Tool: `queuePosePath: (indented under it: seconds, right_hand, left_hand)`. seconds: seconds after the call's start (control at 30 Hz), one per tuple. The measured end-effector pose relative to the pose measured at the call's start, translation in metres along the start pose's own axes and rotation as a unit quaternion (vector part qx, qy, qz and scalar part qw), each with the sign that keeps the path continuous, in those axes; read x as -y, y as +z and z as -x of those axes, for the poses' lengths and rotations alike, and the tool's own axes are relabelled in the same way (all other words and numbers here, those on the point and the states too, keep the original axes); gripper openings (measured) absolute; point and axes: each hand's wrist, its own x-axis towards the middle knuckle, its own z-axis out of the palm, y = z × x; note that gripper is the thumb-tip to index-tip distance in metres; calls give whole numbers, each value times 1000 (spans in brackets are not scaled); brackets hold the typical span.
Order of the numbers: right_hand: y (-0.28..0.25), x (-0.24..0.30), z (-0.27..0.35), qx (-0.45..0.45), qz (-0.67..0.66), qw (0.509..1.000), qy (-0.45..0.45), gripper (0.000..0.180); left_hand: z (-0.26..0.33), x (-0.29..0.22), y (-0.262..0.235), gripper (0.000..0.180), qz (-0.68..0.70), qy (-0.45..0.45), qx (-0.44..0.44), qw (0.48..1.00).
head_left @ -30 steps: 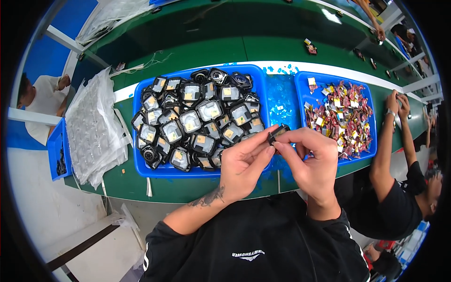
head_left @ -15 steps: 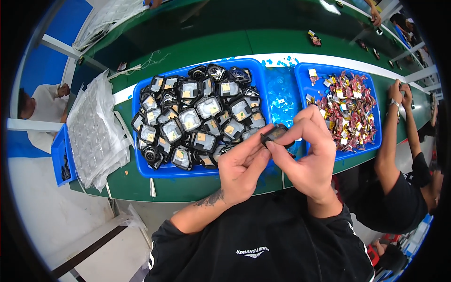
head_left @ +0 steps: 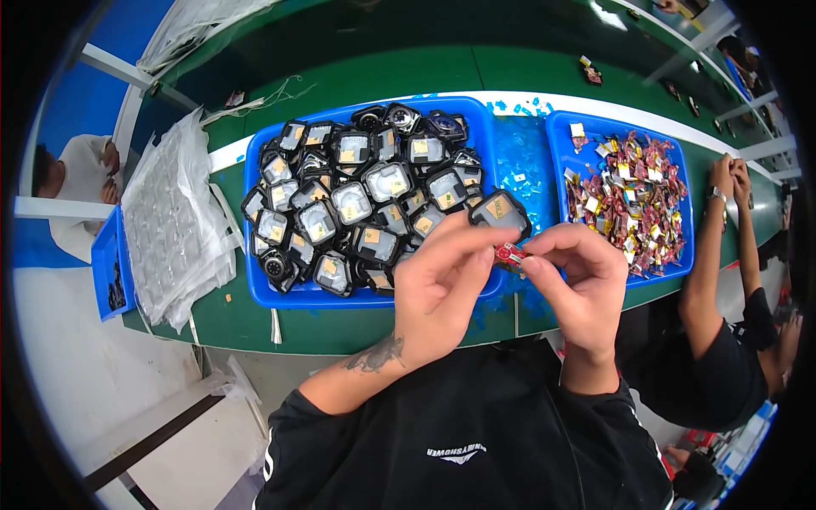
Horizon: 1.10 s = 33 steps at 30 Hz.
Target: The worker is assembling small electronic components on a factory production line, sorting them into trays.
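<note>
A small red circuit board (head_left: 510,253) is pinched between the fingertips of both hands. My left hand (head_left: 442,285) is closed at its left end, thumb and index finger together. On its right end, the thumb and index finger of my right hand (head_left: 582,285) are closed too. Directly beyond the fingertips is a black square watch case (head_left: 501,214) with a tan sticker on its face. Its lower edge is behind my fingers, so which ones support it cannot be seen. A blue tray (head_left: 272,293) heaped with similar watch cases lies left of my hands.
A second blue tray (head_left: 557,140) holds a pile of small red, white and yellow electronic parts. Blue film scraps (head_left: 518,166) cover the strip between the trays. Clear plastic trays (head_left: 174,238) stand stacked at left. A co-worker's forearms (head_left: 701,246) reach over the table at right.
The watch case, earlier edge-on between my fingertips, now faces up beyond them. The red circuit board has come into view between both hands. My right hand has shifted slightly right and down.
</note>
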Motion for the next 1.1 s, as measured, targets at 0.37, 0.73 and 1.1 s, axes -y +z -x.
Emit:
queuePosePath:
  seconds: [0.37, 0.73, 1.1]
  right_hand:
    - [-15, -4, -13, 93, -112, 988, 60, 8]
    - [4, -2, 5, -12, 32, 999, 10, 18]
    - [6, -13, -1, -26, 91, 995, -17, 30]
  left_hand:
    - [-12, -20, -12, 28, -360, 198, 54, 910]
    - [5, -3, 1, 21, 28, -136, -1, 990]
    - [10, 7, 7, 41, 90, -68, -49, 992]
